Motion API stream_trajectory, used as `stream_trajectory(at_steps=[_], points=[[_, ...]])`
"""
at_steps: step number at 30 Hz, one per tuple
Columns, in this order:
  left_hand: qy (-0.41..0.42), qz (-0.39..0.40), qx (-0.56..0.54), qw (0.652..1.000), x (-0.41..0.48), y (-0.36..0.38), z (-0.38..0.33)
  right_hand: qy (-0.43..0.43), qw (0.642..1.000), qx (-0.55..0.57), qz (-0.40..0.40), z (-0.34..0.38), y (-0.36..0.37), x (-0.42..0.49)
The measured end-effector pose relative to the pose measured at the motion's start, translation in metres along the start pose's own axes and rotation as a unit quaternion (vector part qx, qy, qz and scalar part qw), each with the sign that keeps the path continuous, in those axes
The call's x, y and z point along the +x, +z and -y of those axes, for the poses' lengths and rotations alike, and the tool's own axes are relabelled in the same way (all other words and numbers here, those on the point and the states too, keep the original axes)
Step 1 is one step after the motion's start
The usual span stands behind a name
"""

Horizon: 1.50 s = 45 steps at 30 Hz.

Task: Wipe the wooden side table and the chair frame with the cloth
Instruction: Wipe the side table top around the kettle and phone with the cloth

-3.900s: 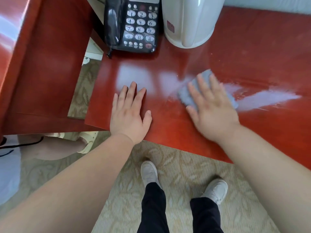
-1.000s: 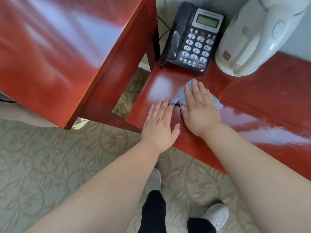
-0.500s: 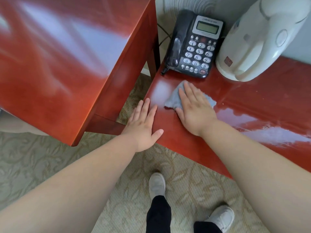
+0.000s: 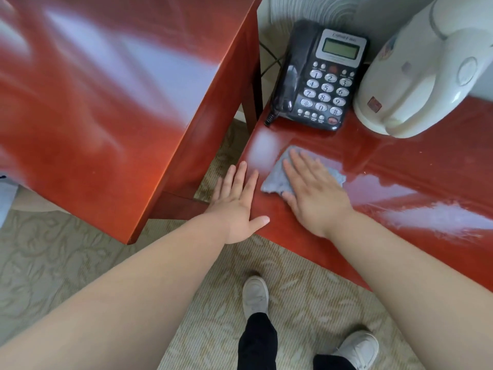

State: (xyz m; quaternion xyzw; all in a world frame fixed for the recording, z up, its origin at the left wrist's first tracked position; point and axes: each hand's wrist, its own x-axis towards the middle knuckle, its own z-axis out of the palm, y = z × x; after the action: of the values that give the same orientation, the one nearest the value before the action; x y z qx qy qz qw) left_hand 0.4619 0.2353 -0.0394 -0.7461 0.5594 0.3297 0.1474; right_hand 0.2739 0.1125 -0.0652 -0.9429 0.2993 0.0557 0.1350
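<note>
A glossy red-brown wooden side table [image 4: 400, 161] fills the right half of the head view. A grey-blue cloth [image 4: 274, 180] lies flat on it near the table's left front corner. My right hand [image 4: 312, 193] presses down on the cloth with straight, spread fingers and covers most of it. My left hand [image 4: 237, 206] rests flat with straight fingers on the table's left front corner, a little left of the cloth. Its outer fingers hang over the left edge. No chair frame that I can tell is in view.
A black desk phone [image 4: 320, 81] and a white electric kettle [image 4: 421, 76] stand at the back of the side table. A taller red-brown desk [image 4: 106, 102] stands close on the left, with a narrow gap between. Patterned carpet [image 4: 66, 263] and my shoes lie below.
My right hand has slid the cloth leftward toward the front left corner, in front of the phone. My left hand has shifted left to the table's corner edge.
</note>
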Motion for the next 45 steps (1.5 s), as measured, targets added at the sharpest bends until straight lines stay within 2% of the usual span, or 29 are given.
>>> stream_trajectory(at_steps=[3,6,11,13,21,23,25,27,29,32,35,39,41,45], points=[[0.0,0.01,0.005,1.0,0.0,0.0,0.001,0.073,0.997,0.019,-0.011,0.002,-0.008,0.045],[-0.001,0.008,0.008,1.0,0.0,-0.001,0.001,0.09,0.996,0.027,-0.007,0.014,-0.011,0.061],[0.002,0.0,0.008,1.0,-0.001,0.003,0.001,-0.07,0.997,-0.002,0.02,0.017,-0.003,0.01],[0.004,-0.01,0.005,1.0,-0.001,0.004,0.001,-0.089,0.996,-0.002,0.032,0.007,-0.005,0.008],[0.01,-0.051,0.001,0.999,0.001,0.009,0.004,0.04,0.999,0.01,0.015,0.018,-0.019,0.085],[0.013,-0.08,-0.026,0.996,-0.002,0.012,0.005,0.029,0.999,0.017,0.022,0.026,-0.018,0.079],[-0.004,-0.117,-0.089,0.989,-0.009,0.021,0.004,-0.021,0.999,0.027,0.032,0.034,-0.012,0.057],[-0.067,-0.158,-0.182,0.968,-0.02,0.034,0.003,-0.072,0.996,0.023,0.036,0.042,-0.005,0.024],[-0.108,-0.187,-0.23,0.949,-0.033,0.047,0.008,-0.088,0.995,0.019,0.034,0.049,0.002,-0.004],[-0.081,-0.22,-0.207,0.95,-0.053,0.059,0.026,-0.068,0.997,0.017,0.044,0.051,0.001,0.0],[-0.045,-0.223,-0.174,0.958,-0.064,0.063,0.041,-0.021,0.999,0.022,0.019,0.055,-0.005,0.045],[-0.066,-0.24,-0.191,0.949,-0.064,0.067,0.043,0.068,0.997,0.042,0.009,0.077,-0.006,0.082],[-0.086,-0.264,-0.207,0.938,-0.064,0.066,0.041,0.026,0.998,0.056,-0.001,0.09,0.003,0.066],[-0.125,-0.235,-0.236,0.935,-0.068,0.058,0.038,-0.157,0.987,0.042,0.008,0.101,0.029,-0.012]])
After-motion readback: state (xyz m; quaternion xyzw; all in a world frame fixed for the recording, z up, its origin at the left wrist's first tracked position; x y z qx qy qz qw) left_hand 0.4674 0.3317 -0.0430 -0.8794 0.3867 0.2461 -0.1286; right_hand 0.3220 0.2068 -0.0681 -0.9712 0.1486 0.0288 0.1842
